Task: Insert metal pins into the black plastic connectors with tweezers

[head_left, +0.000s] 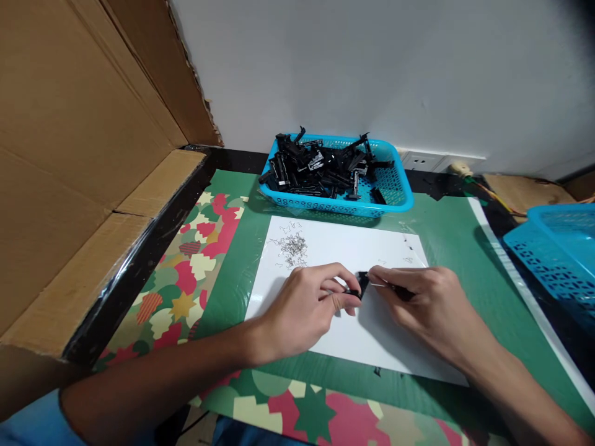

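Over a white sheet (288,310), my left hand (313,303) pinches a small black plastic part (362,282) between thumb and fingers. Close on its right, my right hand (425,297) has its thumb and index finger pressed together around a thin, light-coloured object (377,284), too small to identify, with its tip at the black part. Something dark shows beneath the right fingers, mostly hidden. A pile of small bent metal wires (294,246) lies on the sheet's upper left, and a few loose ones lie near its right edge.
Behind the sheet stands a blue basket (390,207) heaped with black plastic parts (320,167). Another blue basket (553,248) is at the right edge. Cardboard (83,124) walls the left side. A socket and plug (460,168) sit at the back wall, with wires nearby.
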The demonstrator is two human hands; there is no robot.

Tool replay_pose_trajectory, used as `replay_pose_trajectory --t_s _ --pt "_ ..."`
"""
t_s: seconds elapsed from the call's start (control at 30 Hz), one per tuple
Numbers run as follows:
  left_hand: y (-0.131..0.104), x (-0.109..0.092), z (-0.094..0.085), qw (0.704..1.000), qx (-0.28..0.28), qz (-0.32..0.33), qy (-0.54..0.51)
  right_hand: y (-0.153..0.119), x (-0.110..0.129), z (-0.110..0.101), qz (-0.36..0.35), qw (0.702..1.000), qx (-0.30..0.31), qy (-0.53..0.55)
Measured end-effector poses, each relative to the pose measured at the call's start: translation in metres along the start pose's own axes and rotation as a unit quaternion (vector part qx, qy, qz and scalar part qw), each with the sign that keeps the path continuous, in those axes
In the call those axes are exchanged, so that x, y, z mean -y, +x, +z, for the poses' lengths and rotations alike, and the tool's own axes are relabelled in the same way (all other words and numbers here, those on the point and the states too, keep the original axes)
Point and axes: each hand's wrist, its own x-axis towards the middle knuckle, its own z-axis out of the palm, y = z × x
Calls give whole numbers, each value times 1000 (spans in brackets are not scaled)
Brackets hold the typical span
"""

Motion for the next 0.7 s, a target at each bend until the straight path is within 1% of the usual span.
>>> replay_pose_trajectory --t_s 0.13,0.2,0.3,0.43,0.53,0.63,0.7 --pt "1 -1 0 1000 -2 -9 1 6 1 -16 33 995 91 15" --pt "1 -1 0 1000 0 -8 -4 9 2 -24 42 994 97 22" --pt "3 0 1 1000 1 -6 -17 12 2 -31 38 998 51 23" --pt "3 2 2 1000 -7 -10 -13 13 1 -27 29 999 -22 32" --pt "3 3 1 1000 -9 -14 -5 12 -1 -19 69 992 -70 77" --pt "3 2 1 1000 -10 -17 -2 13 -2 -9 122 975 -76 169" --pt "4 2 1 1000 -10 -19 3 15 -1 -5 143 962 -72 222"
